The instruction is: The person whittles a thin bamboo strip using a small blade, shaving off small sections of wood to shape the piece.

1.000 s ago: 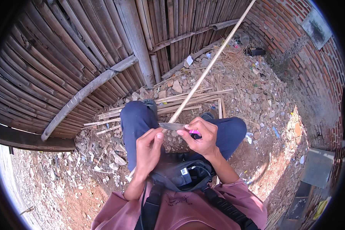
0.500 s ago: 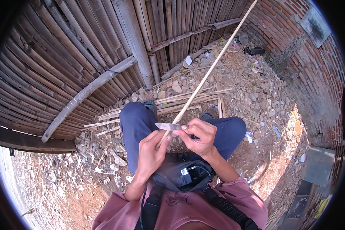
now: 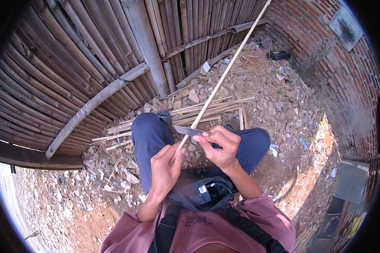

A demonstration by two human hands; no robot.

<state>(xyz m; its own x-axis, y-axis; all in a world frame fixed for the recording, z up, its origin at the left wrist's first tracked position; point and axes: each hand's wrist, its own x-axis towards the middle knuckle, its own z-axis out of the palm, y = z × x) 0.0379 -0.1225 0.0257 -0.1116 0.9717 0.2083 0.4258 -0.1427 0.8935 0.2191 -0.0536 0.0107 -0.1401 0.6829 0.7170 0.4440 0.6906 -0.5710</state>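
Note:
My left hand (image 3: 164,168) is closed around the lower end of a long, pale bamboo strip (image 3: 221,81), which slants away up and to the right toward the corner of the walls. In my right hand (image 3: 221,146) is a knife (image 3: 187,130), gripped by thumb and fingers close to the blade. Its bare blade points left and lies across the strip, just beyond my left hand. The knife's handle is mostly hidden in my fingers. Both hands are between my knees, above a black bag (image 3: 198,193) at my waist.
Several split bamboo strips (image 3: 207,111) lie on the rubble beyond my knees. A bamboo wall (image 3: 93,55) rises at the left and far side, a brick wall (image 3: 342,80) at the right. Stones and litter cover the ground. A grey panel (image 3: 351,181) leans at the right.
The knife has tilted, its tip now higher and the blade a little farther up the strip. The strip's far end has swung slightly left.

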